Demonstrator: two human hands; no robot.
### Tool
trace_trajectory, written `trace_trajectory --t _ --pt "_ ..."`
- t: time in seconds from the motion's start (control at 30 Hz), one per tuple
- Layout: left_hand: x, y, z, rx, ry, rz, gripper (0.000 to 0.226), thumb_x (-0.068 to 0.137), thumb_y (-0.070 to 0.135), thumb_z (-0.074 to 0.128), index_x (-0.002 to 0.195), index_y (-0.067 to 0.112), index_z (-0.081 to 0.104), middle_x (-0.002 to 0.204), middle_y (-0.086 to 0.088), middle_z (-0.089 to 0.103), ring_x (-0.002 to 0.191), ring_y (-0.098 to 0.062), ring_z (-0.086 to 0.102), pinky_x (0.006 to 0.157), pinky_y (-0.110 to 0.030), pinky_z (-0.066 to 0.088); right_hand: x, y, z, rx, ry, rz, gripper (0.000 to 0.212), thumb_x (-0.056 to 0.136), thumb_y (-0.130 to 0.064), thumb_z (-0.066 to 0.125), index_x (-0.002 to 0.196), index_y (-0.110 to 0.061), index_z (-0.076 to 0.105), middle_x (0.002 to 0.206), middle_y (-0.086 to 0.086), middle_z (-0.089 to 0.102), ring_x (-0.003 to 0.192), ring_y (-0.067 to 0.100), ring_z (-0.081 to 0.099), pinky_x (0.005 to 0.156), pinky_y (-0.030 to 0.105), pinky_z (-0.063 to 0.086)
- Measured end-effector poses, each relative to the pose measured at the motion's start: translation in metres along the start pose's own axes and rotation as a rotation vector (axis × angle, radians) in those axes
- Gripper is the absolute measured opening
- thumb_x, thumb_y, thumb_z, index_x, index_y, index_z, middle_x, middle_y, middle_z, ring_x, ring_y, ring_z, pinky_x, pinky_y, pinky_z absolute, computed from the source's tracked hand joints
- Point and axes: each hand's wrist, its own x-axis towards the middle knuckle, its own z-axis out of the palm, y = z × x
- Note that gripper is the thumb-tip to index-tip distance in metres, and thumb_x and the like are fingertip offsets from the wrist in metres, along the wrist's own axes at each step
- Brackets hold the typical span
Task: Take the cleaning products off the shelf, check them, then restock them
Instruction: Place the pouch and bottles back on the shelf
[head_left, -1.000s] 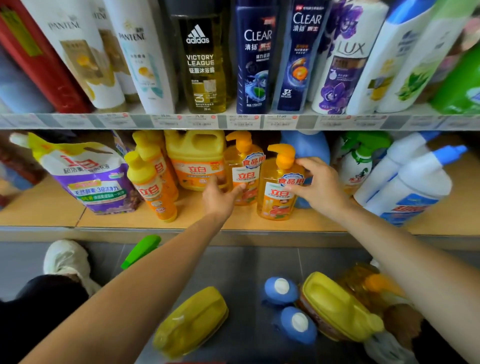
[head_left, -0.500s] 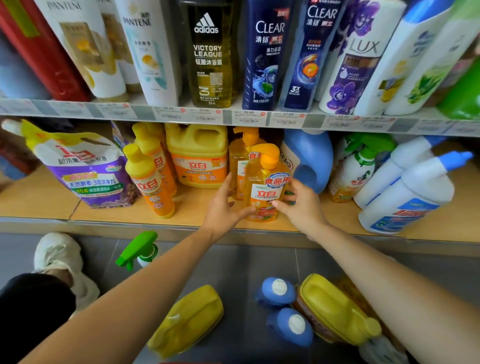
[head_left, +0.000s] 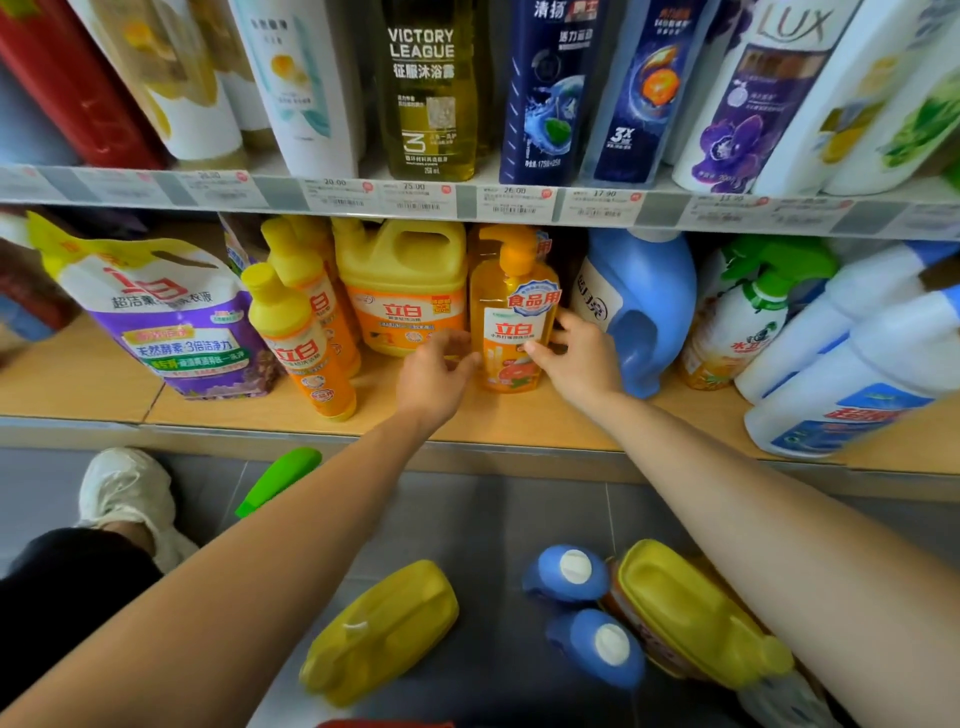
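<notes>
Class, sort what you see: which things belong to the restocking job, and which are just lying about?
In the job: orange plastic pump bottle, left hand and right hand at it; left yellow plastic jug on the floor; two blue white-capped bottles there.
Lying about: dark blue bottle on the upper shelf; white shoe; paper price labels.

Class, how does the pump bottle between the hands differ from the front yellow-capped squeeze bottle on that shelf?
The pump bottle has an orange pump head; the squeeze bottle has a plain yellow cap. The right hand holds the pump bottle; no hand touches the squeeze bottle. Both are orange with red lettering.
</notes>
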Motion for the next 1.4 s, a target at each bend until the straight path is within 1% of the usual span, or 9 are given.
trace_trajectory --t 0.1,0.3,0.6,0.8,0.9,1.07,1.17,1.23,1.4 --pt "-0.01 0.003 -0.018 0.106 -0.073 0.028 0.024 0.095 0.031 0.069 0.116 0.019 0.069 0.104 0.002 0.074 0.095 -0.016 0.069 0.086 -0.037 0.057 -0.006 0.0 -0.004 -0.095 -0.045 0.056 0.038 0.094 -0.045 0.063 0.128 -0.026 0.064 0.104 -0.001 0.076 0.103 0.019 0.068 0.08 0.032 0.052" --pt "-0.06 0.033 -0.073 0.256 -0.359 0.144 0.02 0.094 0.026 0.071 0.11 0.015 0.075 0.096 0.001 0.074 0.091 -0.014 0.069 0.085 -0.036 0.057 -0.048 -0.002 -0.046 -0.085 -0.429 0.058 0.081 0.091 -0.034 0.072 0.157 -0.016 0.027 0.12 0.007 0.071 0.121 0.021 0.06 0.112 0.041 0.04" --pt "-0.153 0.037 -0.12 0.513 -0.698 0.155 0.027 0.093 0.026 0.072 0.117 0.014 0.071 0.106 -0.002 0.074 0.097 -0.018 0.069 0.089 -0.034 0.054 -0.141 0.015 -0.116 -0.39 -0.7 0.047 0.055 0.086 -0.033 0.078 0.134 -0.012 0.06 0.108 0.004 0.072 0.098 0.017 0.066 0.085 0.027 0.049" --pt "-0.189 0.0 -0.108 0.647 -0.841 -0.052 0.062 0.094 0.044 0.068 0.144 0.012 0.049 0.133 -0.01 0.062 0.12 -0.027 0.06 0.098 -0.036 0.047 -0.188 0.052 -0.126 -0.56 -0.667 0.102 0.061 0.086 -0.035 0.077 0.138 -0.01 0.055 0.128 0.006 0.061 0.116 0.024 0.06 0.09 0.03 0.047" --pt "-0.197 -0.01 -0.105 0.648 -0.793 -0.074 0.056 0.096 0.042 0.066 0.143 0.016 0.05 0.136 -0.009 0.061 0.12 -0.026 0.059 0.097 -0.035 0.048 -0.194 0.066 -0.117 -0.598 -0.589 0.08 0.055 0.086 -0.038 0.076 0.131 -0.013 0.056 0.109 0.0 0.054 0.109 0.023 0.054 0.078 0.028 0.037" --pt "-0.204 -0.022 -0.103 0.529 -0.745 -0.109 0.039 0.099 0.035 0.064 0.129 0.01 0.059 0.114 -0.011 0.063 0.11 -0.03 0.06 0.089 -0.035 0.045 -0.191 0.079 -0.097 -0.577 -0.51 0.173 0.042 0.087 -0.038 0.074 0.116 -0.011 0.06 0.117 0.009 0.063 0.109 0.029 0.06 0.079 0.032 0.044" --pt "-0.21 -0.021 -0.1 0.464 -0.707 -0.125 0.017 0.098 0.03 0.066 0.102 0.014 0.063 0.093 -0.006 0.061 0.093 -0.024 0.058 0.078 -0.033 0.043 -0.191 0.08 -0.095 -0.564 -0.499 0.192 0.026 0.087 -0.037 0.075 0.094 -0.021 0.055 0.095 -0.001 0.058 0.093 0.023 0.057 0.072 0.03 0.041" --pt "-0.212 -0.02 -0.097 0.433 -0.669 -0.155 0.021 0.096 0.03 0.068 0.081 0.022 0.056 0.076 0.004 0.054 0.082 -0.019 0.053 0.067 -0.03 0.038 -0.194 0.08 -0.095 -0.548 -0.501 0.21 0.028 0.086 -0.037 0.075 0.089 -0.022 0.051 0.094 0.0 0.058 0.09 0.021 0.057 0.071 0.03 0.041" --pt "-0.206 -0.01 -0.113 0.364 -0.672 -0.197 0.025 0.094 0.031 0.071 0.072 0.022 0.063 0.066 0.01 0.064 0.064 -0.007 0.057 0.063 -0.025 0.044 -0.199 0.071 -0.115 -0.441 -0.424 0.261 0.034 0.086 -0.035 0.075 0.071 -0.02 0.047 0.081 0.0 0.056 0.079 0.02 0.058 0.064 0.035 0.041"
